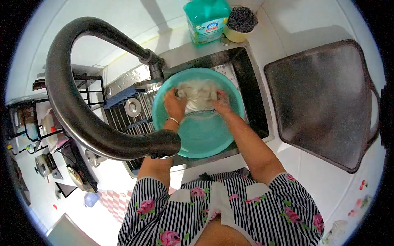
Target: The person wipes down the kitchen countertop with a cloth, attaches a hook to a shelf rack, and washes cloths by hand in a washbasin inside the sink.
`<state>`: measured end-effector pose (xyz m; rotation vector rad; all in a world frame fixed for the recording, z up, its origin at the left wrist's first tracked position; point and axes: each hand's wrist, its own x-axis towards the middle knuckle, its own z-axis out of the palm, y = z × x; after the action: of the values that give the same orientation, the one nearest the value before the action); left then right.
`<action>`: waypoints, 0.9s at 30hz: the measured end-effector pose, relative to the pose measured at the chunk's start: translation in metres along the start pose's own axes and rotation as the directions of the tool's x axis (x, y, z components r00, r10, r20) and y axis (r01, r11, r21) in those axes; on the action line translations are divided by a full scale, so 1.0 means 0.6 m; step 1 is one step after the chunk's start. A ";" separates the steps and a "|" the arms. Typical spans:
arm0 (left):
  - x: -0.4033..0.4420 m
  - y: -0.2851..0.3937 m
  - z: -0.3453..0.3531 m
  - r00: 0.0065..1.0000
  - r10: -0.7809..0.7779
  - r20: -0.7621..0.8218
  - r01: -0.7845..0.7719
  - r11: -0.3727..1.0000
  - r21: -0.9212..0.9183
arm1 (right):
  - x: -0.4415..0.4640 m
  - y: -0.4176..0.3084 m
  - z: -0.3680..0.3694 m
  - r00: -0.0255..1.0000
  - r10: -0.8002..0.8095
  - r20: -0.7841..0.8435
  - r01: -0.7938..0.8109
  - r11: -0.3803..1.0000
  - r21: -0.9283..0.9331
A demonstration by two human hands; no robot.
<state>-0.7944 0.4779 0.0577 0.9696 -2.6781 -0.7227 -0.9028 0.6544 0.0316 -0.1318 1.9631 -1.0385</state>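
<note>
A round green basin (197, 145) with water in it sits in the dark sink (252, 94). Whitish wet cloth (198, 93) lies bunched at the basin's far side, blurred by motion. My left hand (175, 103), with a bracelet at the wrist, grips the cloth's left end, fingers curled into it. At the other end my right hand (222, 102) has its fingers closed on the same cloth, slightly smeared. A large dark faucet (82, 119) arches over the left of the basin and partly hides my left forearm.
A green detergent bag (207, 22) and a yellow cup with a dark scrubber (241, 20) stand behind the sink. A drying rack with a round metal strainer (132, 107) is left. A large dark tray (322, 102) lies right. Shelves with kitchen items stand far left.
</note>
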 end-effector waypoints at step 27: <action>-0.077 0.058 0.088 0.981 -0.062 0.183 0.137 0.893 -0.430 | -0.020 -0.075 0.025 0.907 0.320 0.273 -0.421 0.690 0.589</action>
<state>-0.7960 0.5508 0.0286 0.9592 -2.4305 -1.4142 -0.8972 0.6217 0.0676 0.5392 1.3191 -1.3100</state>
